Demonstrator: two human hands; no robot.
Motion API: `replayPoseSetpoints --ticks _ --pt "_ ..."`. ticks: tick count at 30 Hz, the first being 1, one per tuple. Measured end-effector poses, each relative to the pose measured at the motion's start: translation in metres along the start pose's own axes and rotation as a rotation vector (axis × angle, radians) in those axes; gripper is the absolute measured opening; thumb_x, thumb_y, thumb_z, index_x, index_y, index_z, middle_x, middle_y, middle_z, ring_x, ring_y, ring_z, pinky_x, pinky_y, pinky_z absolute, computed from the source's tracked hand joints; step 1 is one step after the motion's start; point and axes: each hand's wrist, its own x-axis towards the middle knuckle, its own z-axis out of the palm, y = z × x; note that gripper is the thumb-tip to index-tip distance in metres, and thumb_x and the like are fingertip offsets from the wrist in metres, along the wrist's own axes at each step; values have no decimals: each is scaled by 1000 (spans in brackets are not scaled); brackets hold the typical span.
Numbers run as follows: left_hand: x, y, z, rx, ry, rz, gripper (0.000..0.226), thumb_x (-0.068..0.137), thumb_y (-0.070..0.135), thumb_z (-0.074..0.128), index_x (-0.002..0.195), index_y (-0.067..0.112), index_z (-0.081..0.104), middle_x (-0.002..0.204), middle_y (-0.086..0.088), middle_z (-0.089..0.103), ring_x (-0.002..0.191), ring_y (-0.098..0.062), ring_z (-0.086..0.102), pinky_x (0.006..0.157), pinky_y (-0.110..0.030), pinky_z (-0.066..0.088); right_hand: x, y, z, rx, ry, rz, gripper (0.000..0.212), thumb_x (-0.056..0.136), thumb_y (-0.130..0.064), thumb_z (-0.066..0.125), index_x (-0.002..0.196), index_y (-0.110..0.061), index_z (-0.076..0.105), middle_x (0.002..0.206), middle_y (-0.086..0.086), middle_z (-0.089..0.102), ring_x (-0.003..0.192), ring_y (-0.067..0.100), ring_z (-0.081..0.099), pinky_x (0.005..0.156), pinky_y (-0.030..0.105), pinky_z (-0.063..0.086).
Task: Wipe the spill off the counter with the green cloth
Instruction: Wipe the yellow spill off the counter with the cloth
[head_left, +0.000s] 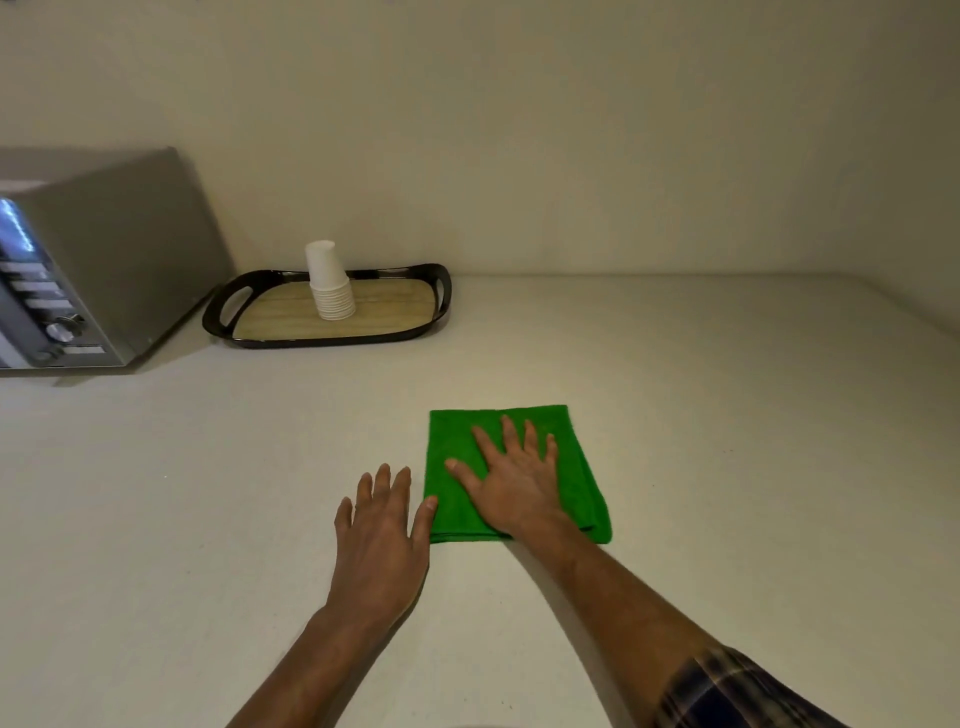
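A plaid sleeve (737, 691) covers the right upper forearm at the bottom edge. The left hand (376, 535) lies open and flat on the pale counter (156, 493), its thumb touching the left edge of the green cloth (582, 483). The right hand (511, 478) presses palm-down on the folded cloth, fingers spread, gripping nothing. Bare counter lies open on every side of the cloth. No spill can be made out. Far left stands a microwave (104, 260); beside it, against the wall, a black-rimmed tray (441, 291) holds stacked white paper cups (330, 283).
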Motion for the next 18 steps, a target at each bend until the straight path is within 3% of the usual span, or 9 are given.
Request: replayPoseSetpoints --ticks 3,7,9,11,15,18 --pt "-2 6 -1 -11 30 23 72 94 58 14 153 21 34 164 -5 29 154 -22 17 124 -46 9 -20 33 -6 3 29 75 87 85 -85 3 157 -38 14 169 10 7 154 35 1 122 60 -4" --pt "-8 21 -2 -107 142 86 57 96 54 33 134 19 57 131 0 65 128 -20 54 108 -40 26 -74 58 -7 9 85 138 89 84 -84 -2 157 -37 17 169 10 10 154 34 5 122 60 -1" --pt "-11 30 1 -120 142 95 49 96 52 45 132 20 60 123 4 70 120 -18 57 100 -35 26 -99 57 -5 11 82 145 90 83 -84 -5 157 -38 16 169 9 7 155 33 2 122 59 -3" --pt "-12 37 5 -129 103 91 49 96 51 50 136 23 57 127 5 68 121 -17 53 97 -32 24 -117 49 -3 18 67 135 90 83 -84 -6 157 -38 15 169 9 4 155 33 -1 122 59 -6" --pt "-7 54 11 -208 31 41 55 94 52 54 140 24 51 134 6 63 123 -15 48 98 -33 25 -125 36 -9 59 50 98 77 91 -78 14 157 -38 18 169 8 8 155 32 0 123 57 -4" --pt "1 67 12 -264 -16 -5 60 89 49 63 142 24 49 129 2 66 123 -17 51 102 -36 28 -125 46 -26 180 123 82 67 97 -67 37 154 -33 29 166 6 24 152 26 17 122 50 12"
